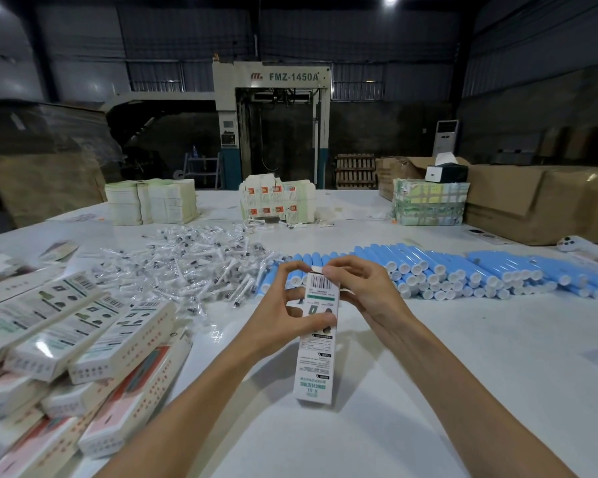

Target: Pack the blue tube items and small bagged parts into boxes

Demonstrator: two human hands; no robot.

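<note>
Box (316,360) was held over the table (480,374), L hand (287,319) gripping its side w/ thumb across the front, R hand (366,288) pinching the top flap. Blue tubes (463,270) lay stacked just behind at right, bagged parts (194,267) heaped at left.

my left hand (285,319) and right hand (366,291) cover the far end of the box (316,353) i hold, so i cannot tell whether it is open or what is inside. only a small white tab (316,269) peeks out between my fingertips. the fine print on the box is too small to read. my hands also block part of the row of blue tubes (463,270), and that row runs off the right edge. the bagged parts (187,267) are too small and glossy to show what each bag holds. the packed boxes (94,339) at my left are cut by the left and bottom edges, the nearest ones blurred. my forearms (463,401) leave the bottom edge.
</note>
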